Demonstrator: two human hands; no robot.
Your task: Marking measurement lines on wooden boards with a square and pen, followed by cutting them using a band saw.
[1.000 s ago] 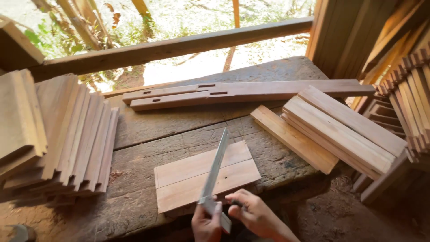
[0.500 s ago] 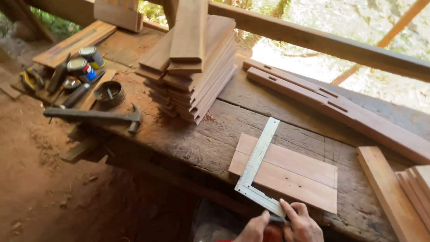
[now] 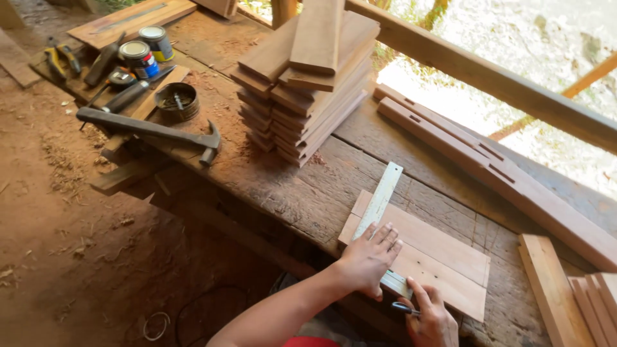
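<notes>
Left hand (image 3: 368, 259) pressed flat, fingers spread, on the metal try square (image 3: 379, 205), pinning its blade across two short boards (image 3: 437, 257) lying side by side near the front edge of the surface (image 3: 302, 186). Right hand (image 3: 432, 318) pinching a pen (image 3: 405, 309) at the square's edge, placed for a guided line. Beyond, a stack of boards (image 3: 308, 77) and a claw hammer (image 3: 151, 128), well apart.

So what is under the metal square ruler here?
The metal square ruler lies on two flat boards, its far end over the workbench. The left hand covers its near part, so the board beneath is hidden.
</notes>
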